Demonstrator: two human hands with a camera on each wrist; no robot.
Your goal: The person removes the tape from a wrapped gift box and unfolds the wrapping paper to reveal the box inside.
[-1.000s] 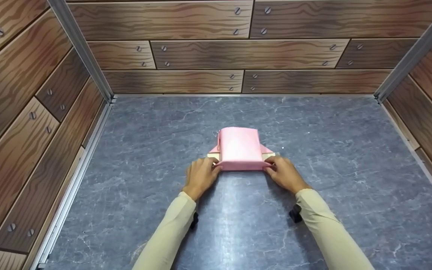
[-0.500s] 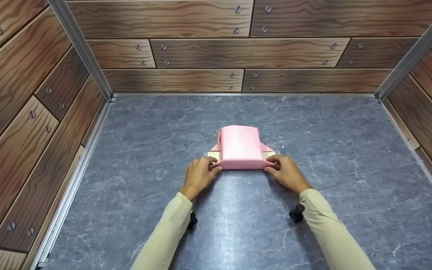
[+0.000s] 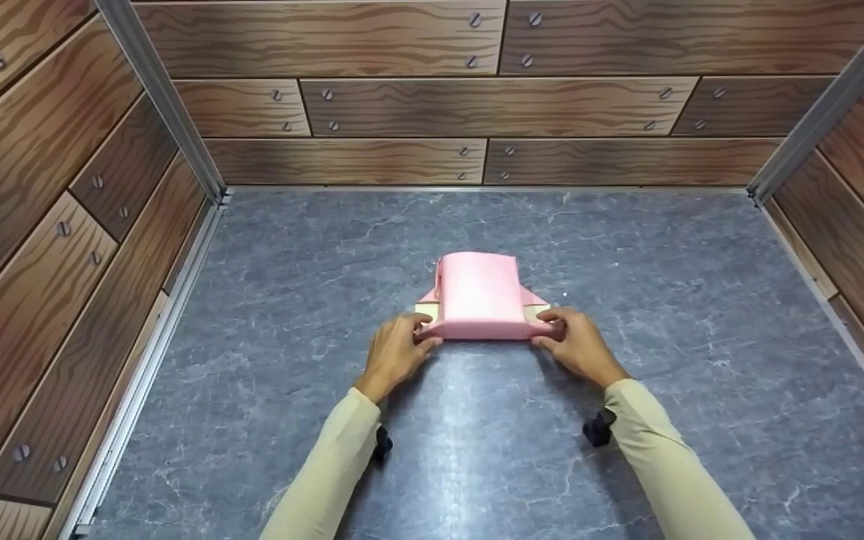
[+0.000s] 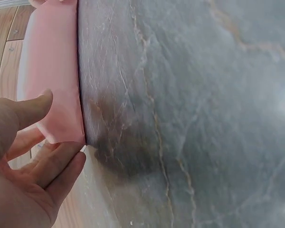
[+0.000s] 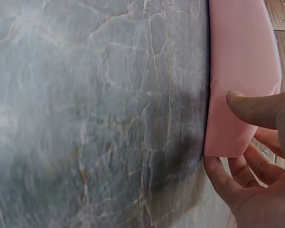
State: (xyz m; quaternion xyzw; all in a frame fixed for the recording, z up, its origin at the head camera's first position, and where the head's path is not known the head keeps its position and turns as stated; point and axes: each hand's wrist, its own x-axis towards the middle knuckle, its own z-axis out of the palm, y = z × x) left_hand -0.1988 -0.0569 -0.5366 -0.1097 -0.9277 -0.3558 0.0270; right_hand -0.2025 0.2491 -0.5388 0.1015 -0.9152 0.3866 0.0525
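A box-shaped parcel in pink wrapping paper [image 3: 481, 289] lies on the grey marbled surface. Its far side corners fold into pink triangles, and cream-coloured paper shows at both ends. My left hand [image 3: 392, 351] is at the near left end; in the left wrist view its thumb [image 4: 35, 109] lies over the pink front face, the other fingers behind and under the end flap. At the near right end my right hand [image 3: 580, 346] mirrors it, thumb [image 5: 247, 107] against the front face and fingers curled round the flap's end. What lies inside the paper is hidden.
Wood-patterned panels [image 3: 402, 109] enclose the back and both sides, with metal rails [image 3: 154, 97] at the corners. The marbled surface [image 3: 312, 247] extends around the parcel. A black wrist device [image 3: 598, 427] sits under the right sleeve.
Both hands have edged slightly outward along the flaps, and the gap between thumb and fingers has widened a little. The parcel stays in nearly the same place.
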